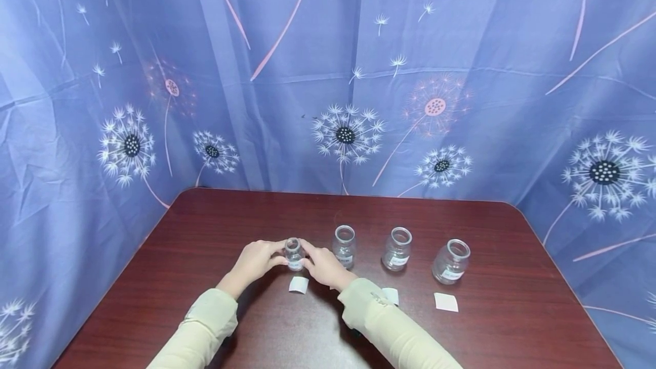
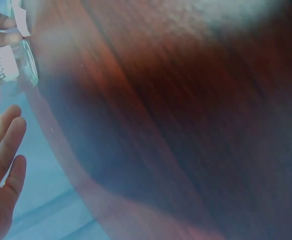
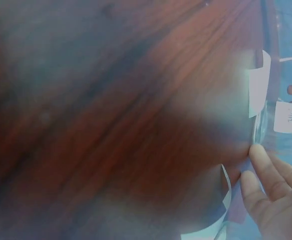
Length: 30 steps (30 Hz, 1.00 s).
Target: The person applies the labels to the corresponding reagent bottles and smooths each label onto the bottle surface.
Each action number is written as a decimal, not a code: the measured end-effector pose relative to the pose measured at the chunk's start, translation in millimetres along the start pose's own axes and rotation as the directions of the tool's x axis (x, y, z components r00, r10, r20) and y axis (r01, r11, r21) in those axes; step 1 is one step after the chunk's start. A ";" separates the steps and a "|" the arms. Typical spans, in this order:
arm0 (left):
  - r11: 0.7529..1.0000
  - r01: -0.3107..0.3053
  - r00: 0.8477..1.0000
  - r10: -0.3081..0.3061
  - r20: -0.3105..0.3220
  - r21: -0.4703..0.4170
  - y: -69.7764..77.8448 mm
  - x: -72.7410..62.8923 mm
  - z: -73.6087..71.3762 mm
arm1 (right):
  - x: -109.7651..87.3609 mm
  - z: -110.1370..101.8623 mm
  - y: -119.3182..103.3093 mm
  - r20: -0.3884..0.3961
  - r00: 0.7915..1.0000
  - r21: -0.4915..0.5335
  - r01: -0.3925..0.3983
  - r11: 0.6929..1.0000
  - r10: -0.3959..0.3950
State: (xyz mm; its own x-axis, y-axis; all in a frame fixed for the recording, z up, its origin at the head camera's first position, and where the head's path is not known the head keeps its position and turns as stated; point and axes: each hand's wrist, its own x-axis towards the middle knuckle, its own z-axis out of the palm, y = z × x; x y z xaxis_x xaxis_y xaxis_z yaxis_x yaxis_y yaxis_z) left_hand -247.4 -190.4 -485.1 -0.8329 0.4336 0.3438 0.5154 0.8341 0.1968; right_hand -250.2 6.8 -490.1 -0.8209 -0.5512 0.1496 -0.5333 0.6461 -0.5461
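A small clear glass jar [image 1: 294, 252] with a white label [image 2: 4, 63] stands upright on the table between both hands. From its left side, my left hand [image 1: 255, 261] holds it with thumb and index finger, the other fingers spread loosely. Thumb and fingers of my right hand [image 1: 328, 267] grip its right side. In the right wrist view, the label [image 3: 287, 118] shows printed writing, too blurred to read. A white paper piece [image 1: 298, 285] lies just in front of this jar.
Three larger labelled glass jars stand in a row to the right: one [image 1: 344, 239] beside my right hand, a middle one [image 1: 397, 246] and a far one [image 1: 452, 261]. Paper pieces lie before the middle jar [image 1: 391, 295] and far jar [image 1: 446, 302]. A blue curtain [image 1: 287, 130] surrounds the table.
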 end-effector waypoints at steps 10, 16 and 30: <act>0.971 0.199 0.979 -0.190 0.071 -0.133 -3.6 1.3 -9.2 | -8.1 -5.4 -5.7 -0.009 1.000 0.083 -0.007 0.997 0.008; 0.958 0.223 0.975 -0.223 0.021 -0.178 -12.8 -2.0 -23.3 | -24.8 -40.7 -17.5 -0.009 0.998 0.192 0.056 0.980 -0.056; 0.967 0.245 0.960 -0.231 -0.157 0.071 -66.6 -42.5 -62.4 | -112.7 -170.6 40.5 -0.435 0.890 -0.046 0.125 0.991 -0.132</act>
State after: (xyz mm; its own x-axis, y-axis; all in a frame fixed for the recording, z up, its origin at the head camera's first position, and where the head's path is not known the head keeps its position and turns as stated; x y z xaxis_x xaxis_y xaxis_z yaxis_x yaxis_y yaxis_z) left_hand -233.8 -285.7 -455.5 -0.8875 0.1698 0.4284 0.2802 0.9369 0.2091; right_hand -214.2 185.2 -388.4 -0.7493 -0.3464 0.5644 -0.6404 0.5960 -0.4844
